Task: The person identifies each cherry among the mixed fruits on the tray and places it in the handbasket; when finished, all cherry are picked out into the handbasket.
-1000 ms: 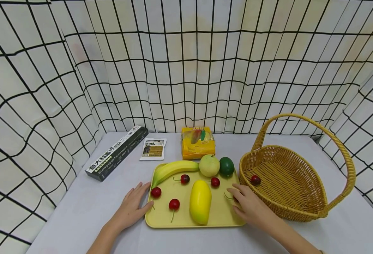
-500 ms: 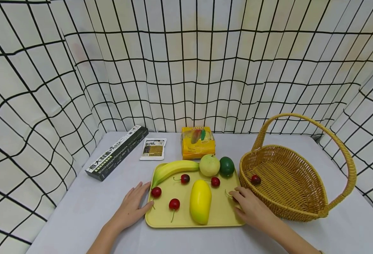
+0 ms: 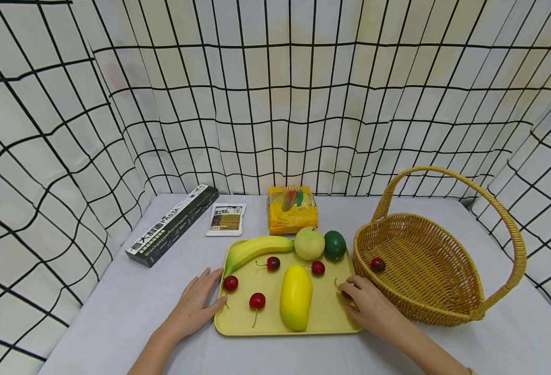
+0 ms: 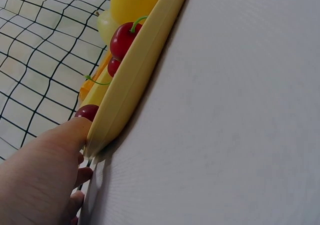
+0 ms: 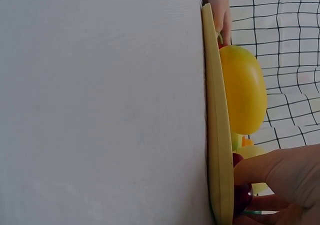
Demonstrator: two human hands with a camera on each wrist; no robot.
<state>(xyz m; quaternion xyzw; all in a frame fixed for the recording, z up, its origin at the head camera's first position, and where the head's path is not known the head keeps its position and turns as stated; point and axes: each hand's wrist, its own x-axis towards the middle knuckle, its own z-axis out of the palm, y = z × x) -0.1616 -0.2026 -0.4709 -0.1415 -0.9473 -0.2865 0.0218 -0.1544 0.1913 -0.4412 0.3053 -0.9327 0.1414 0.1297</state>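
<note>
A pale grey table [image 3: 115, 307] filled the lower frame, checked curtain [image 3: 275, 104] behind. Low and left of centre, your left hand [image 3: 194, 307] lay flat, fingers straight and relaxed, thumb against the yellow tray [image 3: 266, 325]'s left rim. Lower right of centre, your right hand [image 3: 368, 304] had its fingertips curled on a cherry [image 5: 242, 197] at the tray's right edge, the fruit largely hidden. The mango [image 3: 296, 297] lay at centre, loose cherries around it; banana [image 3: 256, 249], pear [image 3: 309, 243] and lime [image 3: 334, 246] sat higher. At right, the wicker basket [image 3: 444, 291] held one cherry. Packets lay further up.
</note>
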